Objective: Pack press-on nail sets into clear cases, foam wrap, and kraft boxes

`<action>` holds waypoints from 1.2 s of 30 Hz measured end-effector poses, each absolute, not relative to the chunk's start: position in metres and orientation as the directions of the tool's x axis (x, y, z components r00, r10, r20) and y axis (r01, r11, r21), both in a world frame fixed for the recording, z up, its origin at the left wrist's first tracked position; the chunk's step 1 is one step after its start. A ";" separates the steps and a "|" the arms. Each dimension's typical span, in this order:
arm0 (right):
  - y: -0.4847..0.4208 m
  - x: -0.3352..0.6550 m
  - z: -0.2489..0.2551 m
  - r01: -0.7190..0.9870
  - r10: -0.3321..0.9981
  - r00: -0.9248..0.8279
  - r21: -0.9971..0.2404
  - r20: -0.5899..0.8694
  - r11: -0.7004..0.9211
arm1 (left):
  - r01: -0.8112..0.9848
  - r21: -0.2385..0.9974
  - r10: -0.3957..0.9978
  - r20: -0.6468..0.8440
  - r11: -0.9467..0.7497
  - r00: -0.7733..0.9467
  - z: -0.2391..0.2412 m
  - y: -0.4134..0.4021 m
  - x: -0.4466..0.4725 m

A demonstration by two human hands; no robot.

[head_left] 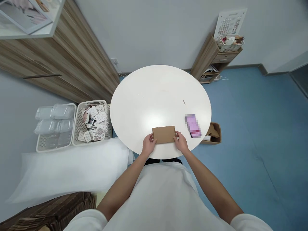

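Observation:
A flat brown cardboard box (164, 134), closed on the side I see, is held near the front edge of the round white table (154, 86). My left hand (148, 144) grips its left end, thumb on the front corner and fingers curled at the side. Its right end is gripped by my right hand (181, 141) in the same way. Whether the box's underside touches the table I cannot tell. A phone-shaped pink and purple thing (193, 125), blurred into blocks, lies on the table to the right of my right hand.
Left of the table stand a white basket of cards (92, 123) and another with clear plastic containers (55, 120). White sheeting (77, 170) lies in front of them. An open cardboard carton (216, 133) sits right of the table. A small wooden cabinet (204, 59) stands by the wall.

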State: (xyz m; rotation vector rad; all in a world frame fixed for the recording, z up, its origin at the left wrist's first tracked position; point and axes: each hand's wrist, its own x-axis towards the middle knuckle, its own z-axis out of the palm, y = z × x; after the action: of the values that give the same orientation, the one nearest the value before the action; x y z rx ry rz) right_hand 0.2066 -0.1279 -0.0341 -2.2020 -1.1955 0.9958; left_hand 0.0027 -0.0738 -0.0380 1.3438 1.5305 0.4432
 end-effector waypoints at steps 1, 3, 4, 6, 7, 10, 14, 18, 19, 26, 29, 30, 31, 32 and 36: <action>-0.129 0.206 -0.033 0.529 0.840 0.373 -0.653 -0.394 -0.541 | 0.529 0.788 0.890 -0.439 0.314 0.125 -0.038 -0.074 0.002; -0.131 0.206 -0.031 0.528 0.823 0.394 -0.632 -0.410 -0.567 | 0.549 0.775 0.890 -0.441 0.312 0.116 -0.039 -0.073 -0.001; -0.132 0.206 -0.030 0.527 0.815 0.409 -0.622 -0.411 -0.579 | 0.557 0.772 0.891 -0.439 0.307 0.116 -0.039 -0.072 -0.002; -0.132 0.208 -0.029 0.523 0.805 0.435 -0.614 -0.404 -0.591 | 0.561 0.772 0.891 -0.437 0.299 0.126 -0.039 -0.069 -0.003; -0.132 0.208 -0.029 0.518 0.806 0.436 -0.622 -0.400 -0.588 | 0.557 0.775 0.887 -0.440 0.298 0.139 -0.039 -0.067 -0.004; -0.129 0.208 -0.028 0.491 0.828 0.398 -0.671 -0.394 -0.555 | 0.533 0.791 0.872 -0.455 0.301 0.182 -0.037 -0.064 -0.002; -0.124 0.205 -0.021 0.455 0.859 0.373 -0.738 -0.350 -0.498 | 0.503 0.811 0.890 -0.427 0.299 0.160 -0.027 -0.064 0.005; -0.128 0.212 -0.003 0.382 0.877 0.379 -0.814 -0.294 -0.438 | 0.483 0.840 0.940 -0.330 0.248 0.090 -0.003 -0.066 0.025; -0.131 0.217 0.001 0.357 0.877 0.388 -0.831 -0.283 -0.426 | 0.485 0.846 0.949 -0.301 0.222 0.090 0.005 -0.066 0.034; -0.170 0.307 0.024 0.225 0.775 0.608 -0.900 -0.169 -0.373 | 0.528 0.848 0.916 -0.245 0.043 0.319 0.059 -0.070 0.149; -0.200 0.365 0.022 0.187 0.651 0.742 -0.883 -0.160 -0.431 | 0.524 0.850 0.812 -0.271 -0.049 0.516 0.060 -0.078 0.222; -0.211 0.385 0.019 0.175 0.603 0.782 -0.873 -0.158 -0.455 | 0.522 0.849 0.771 -0.281 -0.078 0.572 0.057 -0.082 0.247; -0.223 0.405 0.016 0.162 0.555 0.817 -0.862 -0.156 -0.481 | 0.523 0.846 0.729 -0.290 -0.108 0.620 0.052 -0.086 0.273; -0.234 0.424 0.012 0.150 0.511 0.846 -0.849 -0.155 -0.507 | 0.526 0.839 0.689 -0.300 -0.138 0.659 0.047 -0.090 0.298; -0.273 0.491 0.000 0.107 0.374 0.913 -0.789 -0.163 -0.605 | 0.527 0.807 0.549 -0.322 -0.267 0.771 0.029 -0.106 0.391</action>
State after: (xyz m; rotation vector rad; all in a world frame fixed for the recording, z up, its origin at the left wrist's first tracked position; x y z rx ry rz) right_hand 0.4907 -0.2727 0.0002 -2.2074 -0.3414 0.3957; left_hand 0.3914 -0.1059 0.0293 1.9224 0.8165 0.0270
